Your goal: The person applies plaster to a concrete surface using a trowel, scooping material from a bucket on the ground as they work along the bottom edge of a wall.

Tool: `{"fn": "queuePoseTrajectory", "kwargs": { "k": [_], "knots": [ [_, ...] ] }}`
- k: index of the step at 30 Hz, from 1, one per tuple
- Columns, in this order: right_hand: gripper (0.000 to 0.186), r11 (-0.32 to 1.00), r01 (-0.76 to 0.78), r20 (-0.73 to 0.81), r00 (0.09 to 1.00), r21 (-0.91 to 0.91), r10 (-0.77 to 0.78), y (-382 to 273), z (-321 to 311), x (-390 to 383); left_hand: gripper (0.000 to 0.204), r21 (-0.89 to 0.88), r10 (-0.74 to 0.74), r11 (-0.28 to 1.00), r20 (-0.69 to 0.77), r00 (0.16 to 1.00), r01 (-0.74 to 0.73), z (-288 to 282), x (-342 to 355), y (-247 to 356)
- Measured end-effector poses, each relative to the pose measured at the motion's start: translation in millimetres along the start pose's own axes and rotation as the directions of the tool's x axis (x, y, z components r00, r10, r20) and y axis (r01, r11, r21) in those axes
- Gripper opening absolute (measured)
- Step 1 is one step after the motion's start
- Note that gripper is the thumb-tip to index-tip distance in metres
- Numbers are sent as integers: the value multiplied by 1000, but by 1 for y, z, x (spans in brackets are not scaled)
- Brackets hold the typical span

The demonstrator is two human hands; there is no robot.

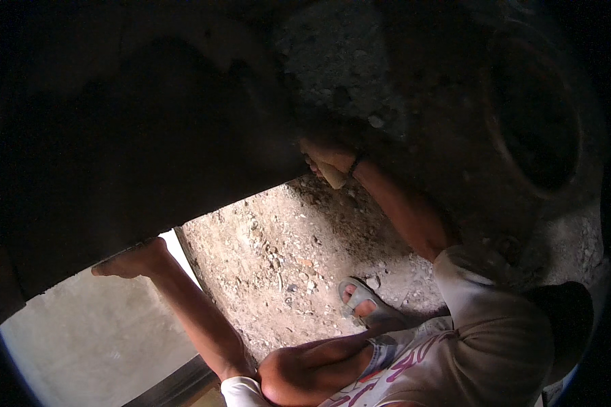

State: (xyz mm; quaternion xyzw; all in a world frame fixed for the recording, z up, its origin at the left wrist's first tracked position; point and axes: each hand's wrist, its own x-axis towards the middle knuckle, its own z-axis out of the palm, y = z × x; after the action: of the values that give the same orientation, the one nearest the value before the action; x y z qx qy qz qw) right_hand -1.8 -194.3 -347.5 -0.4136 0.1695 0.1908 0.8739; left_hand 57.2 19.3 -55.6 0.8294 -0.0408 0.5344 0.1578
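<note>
A large dark board [149,156], deep in shadow, spans the upper left. My left hand [132,261] is closed on its near edge, with part of the fingers hidden against the board. Near the board's right end is my right hand [326,152], a dark band round its wrist. The fingers there wrap a small tan, flat-sided piece [332,176] that sticks out below the palm. Whether it is wood, a folded sheet or a pad I cannot tell. Shadow hides where that piece meets the board.
Under the board lies pebbly, sunlit ground [271,264]. My sandalled foot [366,302] rests on it. A smooth grey slab [108,332] fills the lower left, beside a dark beam [176,383]. A large round rim [580,149] shows dimly at the right.
</note>
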Motion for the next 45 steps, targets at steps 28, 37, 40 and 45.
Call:
{"fn": "queuePoseTrajectory", "kwargs": {
  "k": [28, 37, 40, 45],
  "knots": [
    [22, 934, 265, -63, 956, -239, -288, -28, 4, 17, 37, -22, -107, 994, 41, 993, 108, 0, -8, 31],
    [35, 987, -57, 137, 990, 153, 36, 42, 3, -43, 41, -399, -338, 847, 105, 935, 351, 2, -8, 44],
    [35, 976, -121, 100, 989, 182, 104, 52, 5, -50, 50, -462, -450, 759, 138, 883, 459, 2, -6, 44],
    [35, 996, 83, 52, 995, -25, -82, 89, 1, -79, 58, -571, -452, 667, 201, 869, 479, 6, -1, 22]
  ]
}}
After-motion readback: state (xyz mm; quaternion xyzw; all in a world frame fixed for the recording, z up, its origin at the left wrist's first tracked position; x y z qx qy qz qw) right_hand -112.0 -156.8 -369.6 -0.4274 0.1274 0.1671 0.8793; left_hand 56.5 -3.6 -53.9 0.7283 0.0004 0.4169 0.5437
